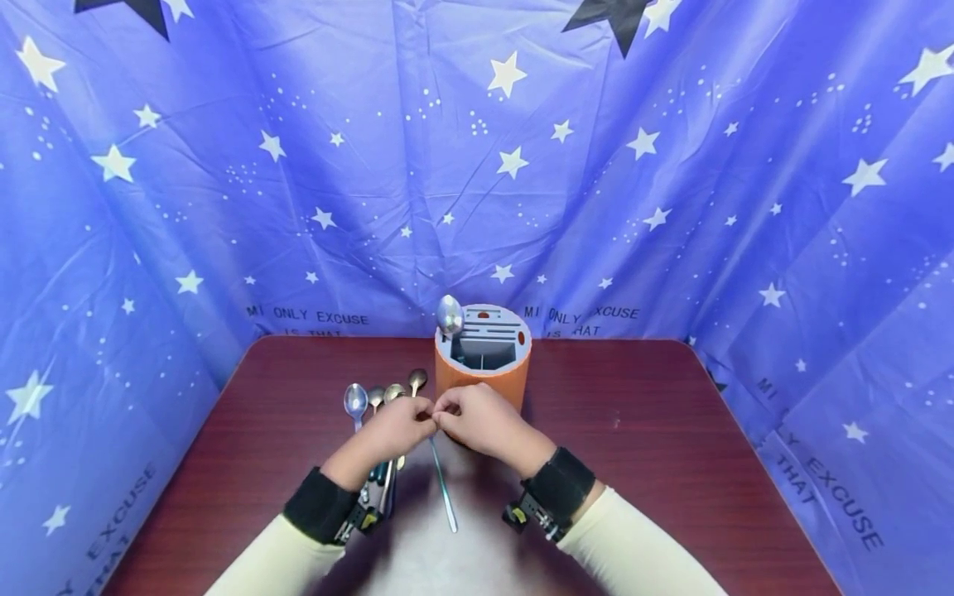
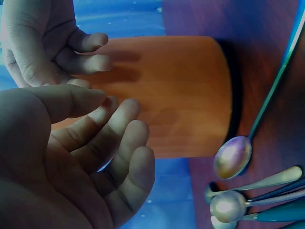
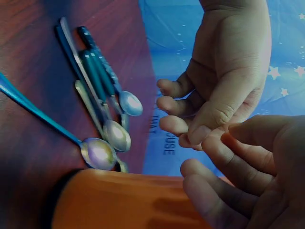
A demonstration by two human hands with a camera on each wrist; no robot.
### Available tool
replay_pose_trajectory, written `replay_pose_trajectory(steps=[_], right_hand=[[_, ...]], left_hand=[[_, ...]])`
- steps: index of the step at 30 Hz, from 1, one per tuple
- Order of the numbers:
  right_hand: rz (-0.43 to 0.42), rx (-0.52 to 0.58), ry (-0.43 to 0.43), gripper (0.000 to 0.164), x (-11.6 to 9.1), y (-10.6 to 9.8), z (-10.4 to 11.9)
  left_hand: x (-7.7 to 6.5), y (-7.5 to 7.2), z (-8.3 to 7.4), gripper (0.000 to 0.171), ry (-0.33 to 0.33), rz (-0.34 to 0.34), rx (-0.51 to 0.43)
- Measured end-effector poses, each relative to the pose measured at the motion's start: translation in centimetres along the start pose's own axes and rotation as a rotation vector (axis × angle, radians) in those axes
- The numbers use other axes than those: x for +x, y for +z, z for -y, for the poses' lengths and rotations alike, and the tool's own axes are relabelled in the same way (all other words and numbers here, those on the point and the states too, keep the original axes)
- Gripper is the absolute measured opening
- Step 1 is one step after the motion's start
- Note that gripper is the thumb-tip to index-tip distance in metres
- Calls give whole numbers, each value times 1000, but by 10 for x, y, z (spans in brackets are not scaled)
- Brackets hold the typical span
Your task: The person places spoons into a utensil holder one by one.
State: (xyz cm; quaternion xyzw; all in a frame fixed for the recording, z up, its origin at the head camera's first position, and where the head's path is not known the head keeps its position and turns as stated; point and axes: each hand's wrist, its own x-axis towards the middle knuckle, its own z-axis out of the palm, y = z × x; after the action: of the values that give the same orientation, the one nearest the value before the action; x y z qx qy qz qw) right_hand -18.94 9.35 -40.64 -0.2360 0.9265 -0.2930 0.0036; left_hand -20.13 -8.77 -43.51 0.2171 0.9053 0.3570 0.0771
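Both hands meet in front of an orange utensil holder [image 1: 514, 389], well above the table. My left hand [image 1: 402, 426] has loosely bent fingers, its thumb and fingertips right at those of the right hand. My right hand [image 1: 484, 418] is likewise loosely bent, and nothing shows between the fingers of either. Below them lies a spoon with a long blue-green handle [image 1: 443, 488]; its iridescent bowl [image 3: 98, 153] shows near the holder's base in the right wrist view. Inside the holder, a silver spoon [image 1: 450, 314] stands bowl up at the left.
Several spoons lie bunched left of the holder, among them a silver one [image 1: 356, 401] and a small gold-toned one [image 2: 228, 206]; some have dark green handles [image 3: 97, 76]. The holder's grey top [image 1: 492, 329] has slots and compartments. A blue star-printed curtain [image 1: 477, 165] surrounds the dark red table [image 1: 633, 430].
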Motion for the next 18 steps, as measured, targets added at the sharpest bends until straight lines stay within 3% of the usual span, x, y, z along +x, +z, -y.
replay_pose_trajectory(steps=[10, 18], right_hand=[[28, -57, 39, 9, -2, 33, -15], [28, -68, 65, 14, -6, 54, -23]], left_hand=[[-7, 22, 17, 18, -1, 17, -8], [-14, 38, 27, 29, -15, -16, 10]])
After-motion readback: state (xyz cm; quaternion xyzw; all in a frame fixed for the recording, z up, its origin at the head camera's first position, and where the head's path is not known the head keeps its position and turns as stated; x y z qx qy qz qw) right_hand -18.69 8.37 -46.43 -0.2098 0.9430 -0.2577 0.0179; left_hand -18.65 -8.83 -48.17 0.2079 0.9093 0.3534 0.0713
